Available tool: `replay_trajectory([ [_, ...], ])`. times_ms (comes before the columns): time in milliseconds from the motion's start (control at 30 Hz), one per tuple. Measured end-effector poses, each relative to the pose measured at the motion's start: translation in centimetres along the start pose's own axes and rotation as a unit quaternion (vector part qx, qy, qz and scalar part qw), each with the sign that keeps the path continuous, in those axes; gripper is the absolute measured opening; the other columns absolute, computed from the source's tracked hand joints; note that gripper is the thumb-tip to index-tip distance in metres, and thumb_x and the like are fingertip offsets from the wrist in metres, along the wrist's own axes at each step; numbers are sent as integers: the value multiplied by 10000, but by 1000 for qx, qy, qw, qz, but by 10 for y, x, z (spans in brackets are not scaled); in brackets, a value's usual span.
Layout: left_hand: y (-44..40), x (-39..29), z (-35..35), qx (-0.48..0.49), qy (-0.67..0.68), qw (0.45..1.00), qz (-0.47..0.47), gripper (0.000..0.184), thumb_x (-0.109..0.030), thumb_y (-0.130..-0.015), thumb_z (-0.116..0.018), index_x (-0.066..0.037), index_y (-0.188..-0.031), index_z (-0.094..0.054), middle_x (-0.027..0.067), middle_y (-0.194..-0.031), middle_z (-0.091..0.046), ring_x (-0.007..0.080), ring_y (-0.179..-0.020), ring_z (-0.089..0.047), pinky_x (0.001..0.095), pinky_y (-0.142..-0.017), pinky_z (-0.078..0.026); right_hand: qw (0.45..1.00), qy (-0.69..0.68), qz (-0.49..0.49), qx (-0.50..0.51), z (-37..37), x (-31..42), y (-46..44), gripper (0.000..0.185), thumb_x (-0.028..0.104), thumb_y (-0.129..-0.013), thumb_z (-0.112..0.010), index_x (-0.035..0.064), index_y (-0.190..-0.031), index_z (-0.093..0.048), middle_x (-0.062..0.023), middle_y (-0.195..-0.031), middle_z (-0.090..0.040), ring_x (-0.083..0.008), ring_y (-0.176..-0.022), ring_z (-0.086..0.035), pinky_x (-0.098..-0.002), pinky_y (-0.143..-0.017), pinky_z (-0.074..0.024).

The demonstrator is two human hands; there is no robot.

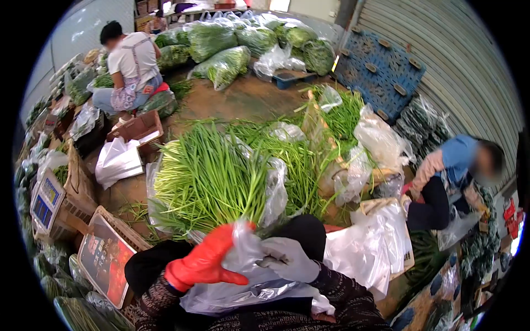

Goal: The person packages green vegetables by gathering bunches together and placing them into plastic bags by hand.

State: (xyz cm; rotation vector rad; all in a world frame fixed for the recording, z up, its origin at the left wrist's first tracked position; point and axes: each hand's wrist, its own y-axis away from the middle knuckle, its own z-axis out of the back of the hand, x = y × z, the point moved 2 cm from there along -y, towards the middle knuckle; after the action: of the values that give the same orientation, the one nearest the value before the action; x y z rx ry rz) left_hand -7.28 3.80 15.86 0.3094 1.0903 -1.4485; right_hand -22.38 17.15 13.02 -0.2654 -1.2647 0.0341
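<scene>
"What does the right hand point(290, 260) hold?"
"Its grey-gloved fingers close on a clear plastic bag point(246, 245), between the person's knees point(303, 227)."
"And the left hand point(205, 256)?"
"Red-gloved, thumb spread wide from the fingers, beside the bag; whether it touches, one cannot tell."
"The green stalks point(212, 174)?"
"Heaped on plastic sheeting point(274, 192) just beyond both hands."

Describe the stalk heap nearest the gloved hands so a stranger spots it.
Start at the brown floor. Just beyond the red-gloved left hand lies a heap of long, thin green stalks, flanked by clear plastic. Unlike the tangled green stems to its right, most stalks lie aligned.
</scene>
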Motion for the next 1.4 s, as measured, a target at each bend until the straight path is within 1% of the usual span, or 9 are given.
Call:
replay_trajectory([
  [100, 24, 36, -15, 140, -51, 979, 139, 405, -244, -654, -801, -43, -971, -649, 83, -837, -653, 246, -738, -628, 309, -676, -490, 940, -331, 0, -83, 13, 9, -44, 289, 132, -853, -599, -1, -1105, -555, -85, -950, -606, -152, -793, -593, -280, -722, -501],
  [200, 29, 14, 17, -203, 108, 938, 259, 184, -166, -743, -741, -28, -841, -670, 12, -690, -641, 77, -616, -570, 251, -576, -464, 816, -574, -57, -42, 26, 0, -72, 392, 189, -861, -606, 11, -1185, -474, -97, -1016, -591, -172, -909, -583, -302, -770, -500],
  [467, 51, 42, 59, -330, 65, 896, 290, 224, -191, -796, -698, -11, -923, -658, -6, -765, -654, 43, -686, -545, 233, -617, -456, 909, -125, -332, 219, -2, -39, -55, 335, 176, -757, -711, 7, -1022, -594, -77, -990, -620, -117, -826, -557, -259, -757, -453],
  [600, 52, 64, 67, -402, 112, 847, 329, 284, -249, -820, -676, 5, -944, -649, 2, -785, -654, 53, -684, -543, 231, -630, -448, 974, -200, 105, 32, 37, -42, -85, 215, 145, -761, -666, 30, -935, -617, -135, -985, -622, -166, -864, -591, -333, -788, -484],
  [733, 48, 102, 73, -539, 229, 764, 271, 285, -271, -813, -685, -7, -912, -647, -11, -792, -642, 60, -677, -539, 230, -627, -442, 712, -684, -158, -27, 12, -106, -90, 554, 488, -893, -403, 42, -1205, -501, -88, -1150, -546, -223, -1016, -532, -363, -905, -421],
  [800, 54, 115, 74, -549, 195, 763, 279, 291, -275, -810, -688, -8, -918, -648, -11, -791, -642, 59, -672, -536, 232, -623, -441, 999, 31, -21, 32, -14, -124, -75, 662, 540, -882, -397, 22, -1294, -407, -97, -1249, -476, -246, -1109, -465, -386, -941, -380],
  [867, 60, 117, 72, -555, 166, 762, 290, 297, -279, -808, -690, -9, -924, -649, -10, -789, -641, 58, -666, -533, 235, -620, -440, 738, -655, -151, 58, -27, -49, -75, 696, 466, -860, -538, -1, -1336, -338, -141, -1307, -413, -293, -1118, -453, -412, -958, -369],
  [1100, 74, 112, 76, -539, 108, 776, 309, 331, -279, -813, -683, 8, -968, -629, 21, -800, -651, 82, -708, -556, 247, -663, -451, 900, -311, -307, -4, -27, -74, -81, 128, 120, -839, -635, -6, -861, -636, -15, -724, -634, -87, -617, -587, -197, -585, -465],
  [1400, 99, 61, 64, -491, -253, 785, 280, 578, -191, -731, -751, -1, -1191, -457, 121, -1072, -555, 178, -869, -565, 279, -724, -463, 900, -330, -285, -20, -44, -64, -92, 110, 47, -789, -660, 32, -737, -564, -4, -758, -600, -70, -609, -537, -205, -572, -453],
])
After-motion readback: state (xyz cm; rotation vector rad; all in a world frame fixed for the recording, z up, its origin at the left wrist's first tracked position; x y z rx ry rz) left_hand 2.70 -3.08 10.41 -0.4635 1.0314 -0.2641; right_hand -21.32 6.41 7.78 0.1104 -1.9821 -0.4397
